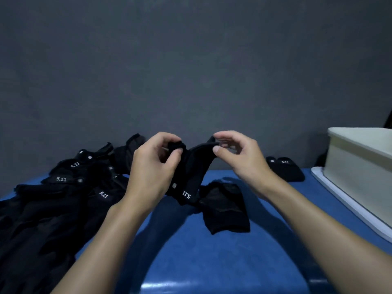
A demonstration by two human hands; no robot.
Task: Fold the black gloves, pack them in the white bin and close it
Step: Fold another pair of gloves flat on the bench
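A black glove (pixel 192 172) with a white "5.11" label hangs above the blue table, held by both hands. My left hand (pixel 152 166) pinches its left top corner and my right hand (pixel 237 153) pinches its right top corner. Below it lies another black glove (pixel 224 206) flat on the table. A pile of several black gloves (pixel 63 198) covers the left side. A folded pair of gloves (pixel 285 168) sits at the back right. The white bin (pixel 358 172) stands at the far right, its inside hidden from here.
The bin rests on a white flat lid or tray (pixel 339 200) at the right edge. The blue table (pixel 191 251) ends at a dark grey wall (pixel 191 60) close behind the gloves.
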